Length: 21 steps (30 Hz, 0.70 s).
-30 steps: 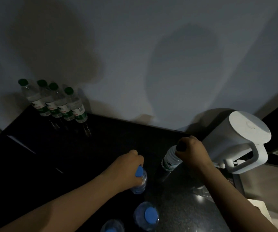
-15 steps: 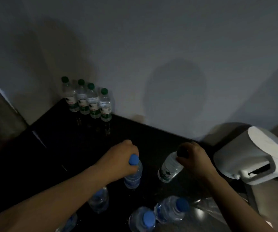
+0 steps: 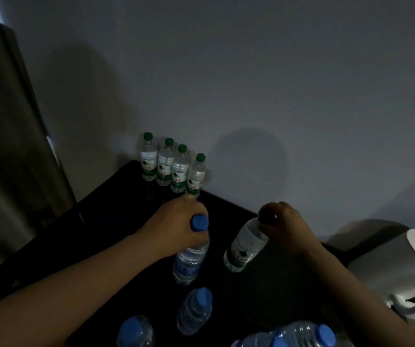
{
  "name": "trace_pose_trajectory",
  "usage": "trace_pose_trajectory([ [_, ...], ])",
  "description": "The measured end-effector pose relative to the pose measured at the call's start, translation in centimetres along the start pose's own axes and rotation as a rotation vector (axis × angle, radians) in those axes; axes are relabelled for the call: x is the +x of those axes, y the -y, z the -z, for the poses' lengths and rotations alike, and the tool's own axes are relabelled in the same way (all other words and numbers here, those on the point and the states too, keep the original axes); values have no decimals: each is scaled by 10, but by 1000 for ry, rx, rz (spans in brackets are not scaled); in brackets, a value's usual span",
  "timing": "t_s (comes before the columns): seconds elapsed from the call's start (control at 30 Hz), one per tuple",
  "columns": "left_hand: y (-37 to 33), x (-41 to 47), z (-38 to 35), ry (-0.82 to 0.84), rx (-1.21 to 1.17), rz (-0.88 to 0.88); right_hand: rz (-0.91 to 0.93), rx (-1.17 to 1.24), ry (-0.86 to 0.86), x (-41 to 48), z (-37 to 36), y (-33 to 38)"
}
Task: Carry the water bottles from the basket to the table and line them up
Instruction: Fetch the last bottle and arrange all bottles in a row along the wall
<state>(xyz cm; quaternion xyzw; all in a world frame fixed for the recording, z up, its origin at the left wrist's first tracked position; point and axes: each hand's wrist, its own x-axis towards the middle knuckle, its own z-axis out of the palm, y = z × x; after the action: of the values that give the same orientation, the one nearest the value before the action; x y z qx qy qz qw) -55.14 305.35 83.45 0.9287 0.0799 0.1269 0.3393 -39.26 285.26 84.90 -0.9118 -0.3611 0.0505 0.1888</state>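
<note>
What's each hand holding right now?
Left hand: grips blue-capped clear plastic bottle at its neck.
Right hand: grips green-labelled clear plastic bottle at its cap.

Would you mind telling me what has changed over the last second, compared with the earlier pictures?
The left hand has carried its blue-capped bottle toward the back of the table, now just in front of the row of four green-capped bottles. The right hand has followed with its tilted green-labelled bottle. Neither grip changed; the row stayed upright by the wall.
</note>
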Motion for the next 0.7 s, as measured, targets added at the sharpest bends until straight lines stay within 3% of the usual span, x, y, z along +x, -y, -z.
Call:
trace_pose_trajectory([
  [0.7,91,70,17,-22,-37,216,-5,25,35,212,-72,9],
])
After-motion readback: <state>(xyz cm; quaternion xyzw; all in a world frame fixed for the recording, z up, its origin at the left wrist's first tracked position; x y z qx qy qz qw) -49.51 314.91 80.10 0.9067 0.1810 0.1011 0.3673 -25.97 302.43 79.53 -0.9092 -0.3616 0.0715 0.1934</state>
